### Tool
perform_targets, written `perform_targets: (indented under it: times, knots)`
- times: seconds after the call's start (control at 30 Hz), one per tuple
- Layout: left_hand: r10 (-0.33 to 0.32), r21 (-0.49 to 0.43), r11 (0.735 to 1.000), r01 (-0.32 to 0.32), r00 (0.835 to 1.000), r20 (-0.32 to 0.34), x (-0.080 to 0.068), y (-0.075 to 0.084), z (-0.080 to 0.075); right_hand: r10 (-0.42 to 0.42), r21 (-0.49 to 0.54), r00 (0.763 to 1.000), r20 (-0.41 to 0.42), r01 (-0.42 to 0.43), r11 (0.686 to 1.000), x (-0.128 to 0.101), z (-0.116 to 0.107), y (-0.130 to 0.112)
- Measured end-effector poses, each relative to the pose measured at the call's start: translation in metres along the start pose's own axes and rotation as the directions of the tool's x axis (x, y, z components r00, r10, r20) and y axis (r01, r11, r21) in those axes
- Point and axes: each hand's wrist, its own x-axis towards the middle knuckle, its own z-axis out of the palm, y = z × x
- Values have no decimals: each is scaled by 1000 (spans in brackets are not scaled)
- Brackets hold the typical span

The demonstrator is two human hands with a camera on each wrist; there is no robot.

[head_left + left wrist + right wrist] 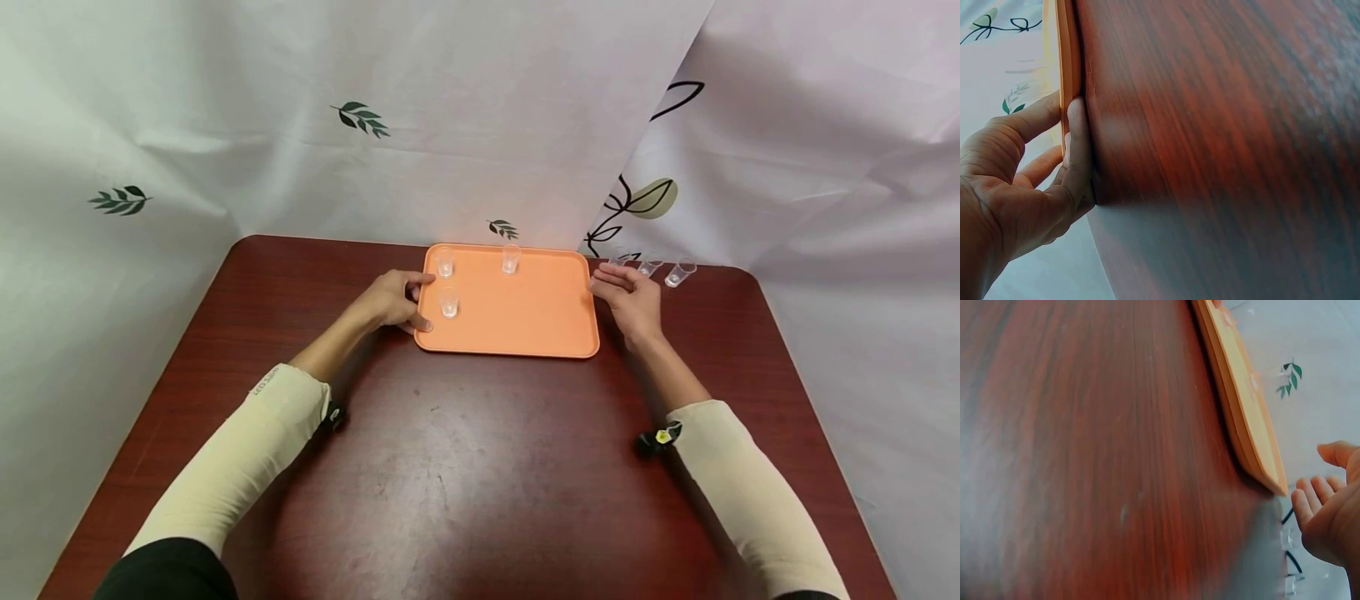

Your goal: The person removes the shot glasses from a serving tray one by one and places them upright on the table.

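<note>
An orange tray [525, 312] lies near the far edge of the table. My left hand [390, 298] grips its left side, thumb and fingers at the rim, as the left wrist view also shows. Three small clear cups stand on the tray: a far-left cup [445, 264], a far-middle cup [511, 259] and a nearer left cup [449, 302]. Just off the tray's right side is my right hand [632, 302], its fingers extended and holding nothing. In the right wrist view, a gap shows between this hand [1332, 500] and the tray [1247, 419].
Beyond my right hand, three more clear cups [680, 272] stand in a row at the table's far right. The dark red-brown table [465, 467] meets a white curtain [480, 125] with leaf prints at its far side.
</note>
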Motion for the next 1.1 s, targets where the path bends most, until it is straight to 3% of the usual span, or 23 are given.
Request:
perform_targets:
  times: [0.53, 1.1]
  knots:
    - [16, 0, 1000, -16, 1000, -11, -1, 0, 0, -25, 17, 993, 115, 23, 1000, 7, 43, -1]
    - [8, 5, 1000, -8, 1000, -5, -1, 1, 0, -33, -141, 988, 152, 55, 989, 13, 84, 5]
